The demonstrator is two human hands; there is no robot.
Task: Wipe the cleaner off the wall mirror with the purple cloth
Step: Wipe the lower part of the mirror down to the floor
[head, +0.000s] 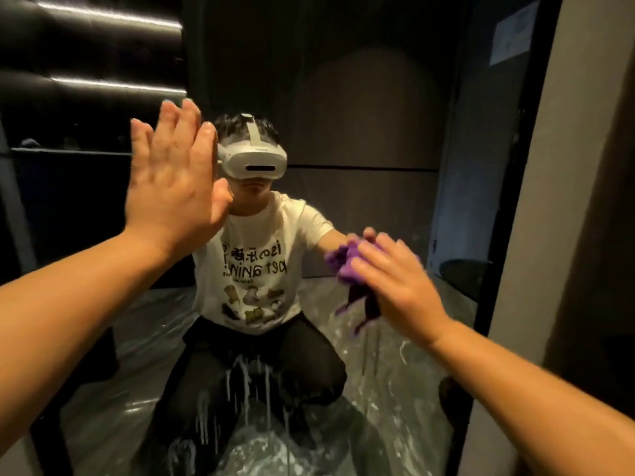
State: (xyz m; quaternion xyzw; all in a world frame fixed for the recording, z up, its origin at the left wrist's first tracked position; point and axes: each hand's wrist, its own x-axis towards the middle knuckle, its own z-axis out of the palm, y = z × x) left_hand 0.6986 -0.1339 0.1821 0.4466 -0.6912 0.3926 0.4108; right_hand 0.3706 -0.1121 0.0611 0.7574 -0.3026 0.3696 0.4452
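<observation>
The wall mirror [360,108] fills the middle of the view and reflects a crouching person in a headset and white T-shirt. White cleaner [247,383] runs down the lower glass in drips and smears. My right hand [395,283] presses the crumpled purple cloth [347,269] flat against the glass at mid right. My left hand [171,180] is raised at the mirror's left edge, palm forward, fingers spread, holding nothing.
The mirror's dark frame [505,201] runs down the right, with a beige wall [577,201] beyond it. Dark glossy panels [86,97] stand to the left. Clear plastic sheeting shows in the reflection on the floor.
</observation>
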